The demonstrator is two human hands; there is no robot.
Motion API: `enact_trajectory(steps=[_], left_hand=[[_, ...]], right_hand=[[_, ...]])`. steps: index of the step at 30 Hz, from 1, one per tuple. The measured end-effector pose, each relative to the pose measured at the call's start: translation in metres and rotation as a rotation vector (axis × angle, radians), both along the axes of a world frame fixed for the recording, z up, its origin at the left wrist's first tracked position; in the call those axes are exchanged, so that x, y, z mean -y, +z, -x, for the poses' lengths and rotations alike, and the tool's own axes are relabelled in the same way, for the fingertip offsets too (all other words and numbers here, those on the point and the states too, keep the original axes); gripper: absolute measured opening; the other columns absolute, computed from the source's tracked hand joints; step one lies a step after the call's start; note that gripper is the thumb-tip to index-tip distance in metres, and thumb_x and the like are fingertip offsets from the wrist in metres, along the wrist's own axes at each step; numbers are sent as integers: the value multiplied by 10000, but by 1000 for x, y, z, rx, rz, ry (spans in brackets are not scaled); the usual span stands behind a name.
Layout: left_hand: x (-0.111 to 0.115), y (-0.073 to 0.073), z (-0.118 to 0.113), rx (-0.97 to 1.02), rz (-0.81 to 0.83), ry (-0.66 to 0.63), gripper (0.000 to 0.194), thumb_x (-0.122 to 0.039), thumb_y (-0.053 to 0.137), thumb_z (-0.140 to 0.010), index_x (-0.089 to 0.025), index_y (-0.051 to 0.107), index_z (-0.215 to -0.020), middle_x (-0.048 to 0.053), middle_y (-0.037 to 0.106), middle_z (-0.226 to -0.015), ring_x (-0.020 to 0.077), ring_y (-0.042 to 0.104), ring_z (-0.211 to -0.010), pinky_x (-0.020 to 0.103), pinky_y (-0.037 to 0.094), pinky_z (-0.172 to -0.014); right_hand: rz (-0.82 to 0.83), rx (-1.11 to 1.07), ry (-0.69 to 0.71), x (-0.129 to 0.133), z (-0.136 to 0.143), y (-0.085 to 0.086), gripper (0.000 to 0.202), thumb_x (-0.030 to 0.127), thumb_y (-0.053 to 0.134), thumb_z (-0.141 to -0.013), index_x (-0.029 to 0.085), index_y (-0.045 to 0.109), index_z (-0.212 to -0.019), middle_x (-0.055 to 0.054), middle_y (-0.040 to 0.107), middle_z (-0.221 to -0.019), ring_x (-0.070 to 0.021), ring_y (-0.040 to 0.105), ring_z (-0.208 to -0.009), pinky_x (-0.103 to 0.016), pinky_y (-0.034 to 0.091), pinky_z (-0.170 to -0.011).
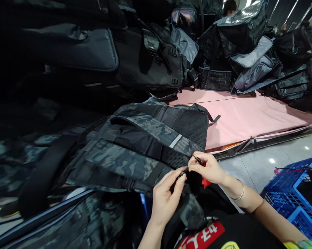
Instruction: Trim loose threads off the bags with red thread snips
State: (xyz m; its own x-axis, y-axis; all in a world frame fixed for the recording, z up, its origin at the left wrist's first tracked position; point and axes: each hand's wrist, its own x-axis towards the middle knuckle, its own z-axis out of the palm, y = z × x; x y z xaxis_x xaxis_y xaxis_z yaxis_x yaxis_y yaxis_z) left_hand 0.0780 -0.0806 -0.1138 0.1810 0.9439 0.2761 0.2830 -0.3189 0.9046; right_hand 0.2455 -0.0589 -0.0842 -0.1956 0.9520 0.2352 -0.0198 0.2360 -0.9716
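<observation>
Pinching a thin black strap end (183, 172), the left hand (166, 199) works at the near corner of the camouflage backpack (135, 152), which lies in front of the person. The right hand (209, 168), just beside that corner, grips small scissors (198, 159) (red handle showing below). A blue crate (293, 193) sits right of the backpack.

Backpack (145, 148) lies in front of me on the pile, my left hand (166, 200) and right hand (209, 169) meeting at its near right corner. Table (249, 117) behind-right of it; stacked bags (150, 58) behind. Crate (293, 193) on floor, far right.
</observation>
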Motion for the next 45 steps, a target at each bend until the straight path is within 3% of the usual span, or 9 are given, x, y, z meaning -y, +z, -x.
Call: enact_trajectory(steps=[5, 11, 17, 20, 27, 30, 34, 40, 45], left_hand=[[3, -6, -9, 24, 104, 70, 331, -411, 551, -826, -196, 654, -1056, 83, 656, -1036, 199, 622, -907, 313, 507, -817], [1, -3, -18, 86, 211, 118, 260, -399, 626, -760, -163, 606, -868, 11, 594, -704, 130, 575, -659, 224, 492, -639], [1, 0, -23, 114, 27, 116, 295, -274, 623, -762, -216, 613, -1050, 39, 640, -930, 147, 625, -808, 235, 523, -694], [1, -3, -22, 74, -94, 143, 166, -256, 620, -760, -221, 688, -907, 47, 660, -954, 175, 632, -866, 269, 532, -753], [4, -5, -31, 319, 164, 320, 250, -402, 613, -778, -163, 616, -852, 24, 623, -773, 113, 567, -525, 219, 507, -447], [5, -6, -33, 309, 145, 325, 256, -408, 599, -797, -162, 589, -865, 35, 619, -826, 96, 557, -528, 218, 511, -498], [6, -11, -32, 228, 98, 319, 221, -382, 565, -829, -172, 583, -897, 74, 622, -936, 151, 618, -747, 243, 525, -638], [6, -12, -33, 108, -16, 303, 205, -378, 550, -830, -178, 594, -847, 88, 607, -982, 194, 597, -901, 306, 510, -781], [-2, 0, -28, 309, 260, 226, 260, -426, 581, -801, -167, 571, -820, 62, 617, -916, 137, 572, -707, 231, 491, -598]], right_hand=[[-10, 114, -154, -1, -4, -4, 254, 308, 578, -808, 166, 524, -605, 22, 437, -616, -109, 412, -591, -240, 317, -547], [-62, 215, -188, 5, -4, -4, 224, 298, 561, -824, 167, 561, -642, 12, 475, -630, -111, 447, -594, -232, 344, -535], [-290, 387, -183, 19, -5, 1, 105, 148, 502, -801, 180, 595, -766, -4, 512, -701, -118, 483, -624, -224, 378, -550], [-376, 491, -157, 22, -4, 2, 173, 95, 460, -771, 190, 599, -809, -11, 520, -728, -127, 495, -641, -231, 382, -551], [-246, 466, -274, 24, -20, 7, 208, 214, 540, -865, 190, 547, -1072, -43, 596, -942, -154, 558, -821, -272, 454, -746], [-340, 562, -296, 30, -29, 4, 160, 246, 490, -919, 190, 560, -1051, -43, 597, -873, -160, 556, -771, -289, 453, -721], [-494, 720, -297, 38, -32, -1, 153, 225, 485, -928, 171, 582, -1033, -74, 613, -886, -186, 558, -812, -312, 456, -721], [-535, 904, -333, 36, -27, 0, 176, 224, 483, -930, 165, 613, -1033, -86, 628, -878, -199, 545, -776, -328, 435, -680], [-453, 709, -301, 30, -32, -3, 135, 224, 480, -927, 172, 605, -928, -58, 618, -816, -177, 540, -739, -302, 414, -669]])
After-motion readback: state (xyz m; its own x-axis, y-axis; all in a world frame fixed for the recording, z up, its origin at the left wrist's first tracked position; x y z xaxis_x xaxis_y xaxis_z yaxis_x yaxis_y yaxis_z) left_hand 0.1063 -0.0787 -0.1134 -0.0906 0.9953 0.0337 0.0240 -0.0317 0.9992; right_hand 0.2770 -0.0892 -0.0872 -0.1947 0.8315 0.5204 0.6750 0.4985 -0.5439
